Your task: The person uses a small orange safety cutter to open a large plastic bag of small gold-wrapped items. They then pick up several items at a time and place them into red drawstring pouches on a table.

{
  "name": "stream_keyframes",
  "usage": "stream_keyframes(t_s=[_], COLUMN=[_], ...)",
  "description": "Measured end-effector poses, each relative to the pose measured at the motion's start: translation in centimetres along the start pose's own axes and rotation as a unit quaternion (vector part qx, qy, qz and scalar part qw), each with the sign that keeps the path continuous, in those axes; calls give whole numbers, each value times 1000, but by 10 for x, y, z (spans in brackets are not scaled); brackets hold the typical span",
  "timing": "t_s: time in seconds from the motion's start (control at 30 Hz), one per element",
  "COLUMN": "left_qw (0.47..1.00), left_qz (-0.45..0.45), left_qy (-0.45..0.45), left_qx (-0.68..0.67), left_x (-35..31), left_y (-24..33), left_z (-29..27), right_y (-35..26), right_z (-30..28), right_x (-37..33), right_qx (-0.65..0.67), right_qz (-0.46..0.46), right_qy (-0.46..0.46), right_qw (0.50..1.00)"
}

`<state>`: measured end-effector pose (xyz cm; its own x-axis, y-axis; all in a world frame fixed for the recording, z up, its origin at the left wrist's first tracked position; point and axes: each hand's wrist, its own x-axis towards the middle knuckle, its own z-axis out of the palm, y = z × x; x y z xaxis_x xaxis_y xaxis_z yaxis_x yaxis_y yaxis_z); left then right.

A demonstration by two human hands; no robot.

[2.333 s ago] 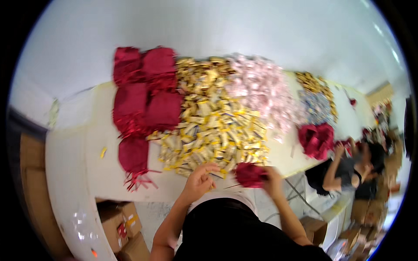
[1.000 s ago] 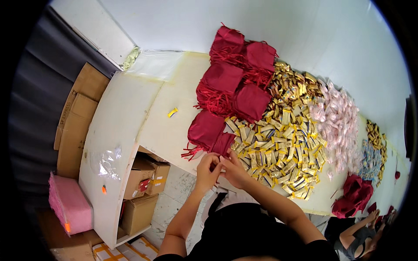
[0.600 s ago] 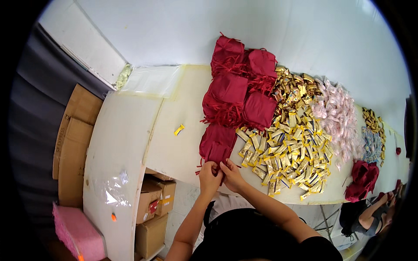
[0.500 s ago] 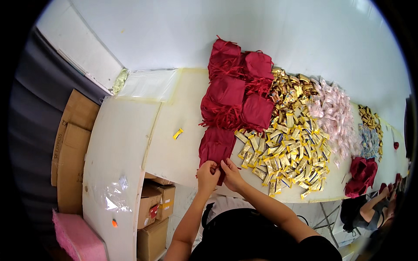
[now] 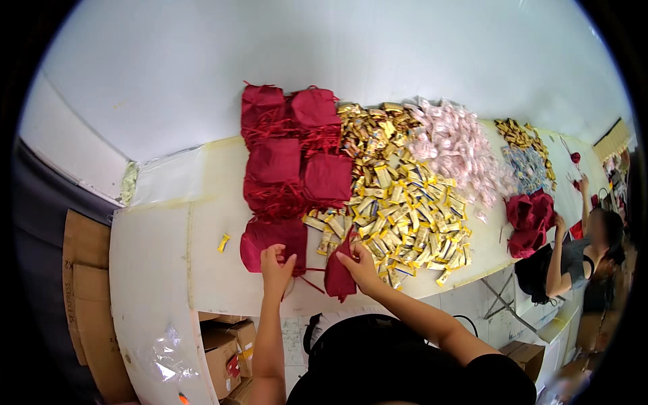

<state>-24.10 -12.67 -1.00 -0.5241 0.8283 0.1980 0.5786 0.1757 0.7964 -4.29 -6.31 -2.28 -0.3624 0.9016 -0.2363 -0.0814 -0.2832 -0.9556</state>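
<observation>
My right hand [image 5: 363, 268] pinches a small dark red drawstring pouch [image 5: 339, 275] by its edge, just off the front of the table. To its left, my left hand [image 5: 275, 268] rests over the near edge of a red fabric stack [image 5: 260, 236], thumb and fingers apart. Thin red cords stretch across the gap between the stack and the pouch. Behind lie more piles of red pouches [image 5: 273, 160] with tangled drawstrings. Right beside the held pouch spreads a heap of yellow-and-cream wrapped snack bars [image 5: 412, 216].
Gold-wrapped sweets [image 5: 378, 128] and pale pink packets [image 5: 452, 148] are heaped toward the wall. A single yellow packet [image 5: 223, 243] lies at the left. Cardboard boxes [image 5: 223, 364] stand under the table [image 5: 216, 270]. At the far right a person [image 5: 574, 256] reaches toward other red pouches [image 5: 530, 219].
My hands have moved apart. The right one has drawn a pouch away to the right of the front stack. The whole view has shifted, showing more of the person at the right.
</observation>
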Motion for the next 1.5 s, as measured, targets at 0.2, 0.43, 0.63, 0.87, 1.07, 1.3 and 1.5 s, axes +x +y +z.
stream_keyframes(t_s=[0.2,0.43,0.63,0.87,1.07,1.3,1.5], left_qw=[891,821,860,840,805,962,923], left_qz=[-219,-280,-251,-251,-309,38,104], left_qy=[-241,-306,-274,-279,-209,-270,-367], left_qx=[-314,-391,-350,-391,-461,-7,53], left_x=[-58,-71,-70,-72,-70,-75,-71], left_y=[72,96,119,119,115,123,126], left_z=[75,106,121,129,125,119,135], right_y=[-16,-2,-19,-34,-30,0,1], right_z=[-47,-116,-138,-149,-142,-192,-237], right_x=[-19,-20,-12,-17,-29,-25,-43], right_qx=[-150,44,76,225,291,70,-107], right_qz=[-115,71,124,187,173,-17,-29], right_qy=[-164,-297,-326,-287,-137,77,117], right_qw=[968,951,934,912,931,994,987])
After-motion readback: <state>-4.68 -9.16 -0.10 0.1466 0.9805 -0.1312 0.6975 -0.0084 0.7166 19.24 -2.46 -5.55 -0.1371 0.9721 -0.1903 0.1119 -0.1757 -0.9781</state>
